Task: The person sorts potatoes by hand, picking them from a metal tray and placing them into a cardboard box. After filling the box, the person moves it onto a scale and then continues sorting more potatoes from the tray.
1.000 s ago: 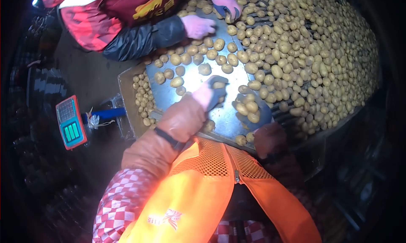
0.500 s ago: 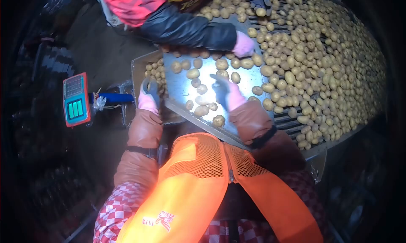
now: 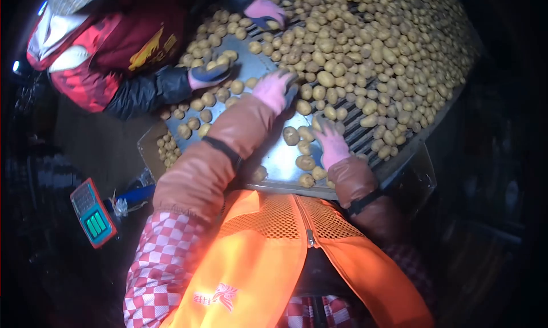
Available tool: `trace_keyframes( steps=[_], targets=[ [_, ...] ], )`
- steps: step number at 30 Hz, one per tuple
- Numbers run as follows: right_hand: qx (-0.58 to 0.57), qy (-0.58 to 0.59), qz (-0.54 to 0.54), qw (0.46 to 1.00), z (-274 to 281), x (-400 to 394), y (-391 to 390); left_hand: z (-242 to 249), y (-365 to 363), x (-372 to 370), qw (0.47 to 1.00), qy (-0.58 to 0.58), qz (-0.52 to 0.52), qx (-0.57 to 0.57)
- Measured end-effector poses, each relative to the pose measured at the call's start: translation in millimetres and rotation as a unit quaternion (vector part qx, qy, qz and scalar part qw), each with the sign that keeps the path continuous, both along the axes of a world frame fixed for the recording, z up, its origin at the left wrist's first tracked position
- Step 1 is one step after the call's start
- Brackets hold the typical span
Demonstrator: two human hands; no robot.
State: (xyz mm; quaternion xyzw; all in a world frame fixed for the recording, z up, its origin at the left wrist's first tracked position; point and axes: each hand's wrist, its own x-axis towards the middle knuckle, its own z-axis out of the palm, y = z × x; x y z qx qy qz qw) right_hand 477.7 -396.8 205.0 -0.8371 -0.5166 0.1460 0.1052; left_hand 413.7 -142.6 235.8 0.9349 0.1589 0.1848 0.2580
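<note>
My left hand (image 3: pixel 276 92), in a pink glove with a grey palm, reaches over the metal tray (image 3: pixel 279 160) to the near edge of the potato pile. Its fingers are slightly bent and apart, partly hiding what lies beneath. My right hand (image 3: pixel 331 144), gloved alike, rests at the tray's right side with its fingers apart, close against several potatoes (image 3: pixel 305 148). Other potatoes (image 3: pixel 237 87) lie loose on the tray's far left part.
A large heap of potatoes (image 3: pixel 365 48) covers a slatted rack (image 3: pixel 359 120) at the right. Opposite, a co-worker's gloved hand (image 3: pixel 209 76) holds potatoes; their other hand (image 3: pixel 266 13) is at the heap. A box of potatoes (image 3: pixel 149 142) and a scale display (image 3: pixel 94 214) stand left.
My left hand has moved from the box across the tray to the pile. My right hand has shifted to the tray's right side. The view has turned, and the co-worker's near hand has drawn back leftward.
</note>
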Motion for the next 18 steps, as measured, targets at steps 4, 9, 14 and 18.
trace_keyframes(
  steps=[4, 9, 14, 18],
  targets=[
    [0.095, 0.272, -0.131, 0.949, 37, -11, -18, 9, 17, 69, 0.996, 0.075, 0.021, 0.044],
    [0.255, 0.249, -0.134, 0.925, 35, 24, -9, 9, 6, 79, 0.971, 0.237, -0.004, -0.022],
    [0.350, 0.249, -0.212, 0.878, -3, 115, 44, 1, -32, 0, 0.986, 0.165, 0.007, -0.025],
    [0.183, -0.079, -0.148, 0.969, 18, 161, 98, -12, -63, -41, 0.988, 0.149, -0.038, 0.033]
  ],
)
